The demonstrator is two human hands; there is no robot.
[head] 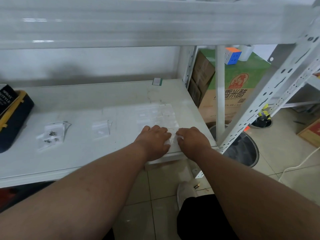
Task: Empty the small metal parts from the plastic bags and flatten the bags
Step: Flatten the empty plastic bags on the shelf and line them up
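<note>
Shelf board (pixel 86 101) in white carries one patch of flattened clear bags (pixel 161 115) at its right, one empty bag (pixel 101 129) mid-board, and one left cluster of bags (pixel 51 134) holding small metal parts (pixel 51 133), too blurred to count. Two hands press a bag (pixel 173 141) at the near right edge: left hand (pixel 154 141) and right hand (pixel 192 142), fingers together, palms down on it.
</note>
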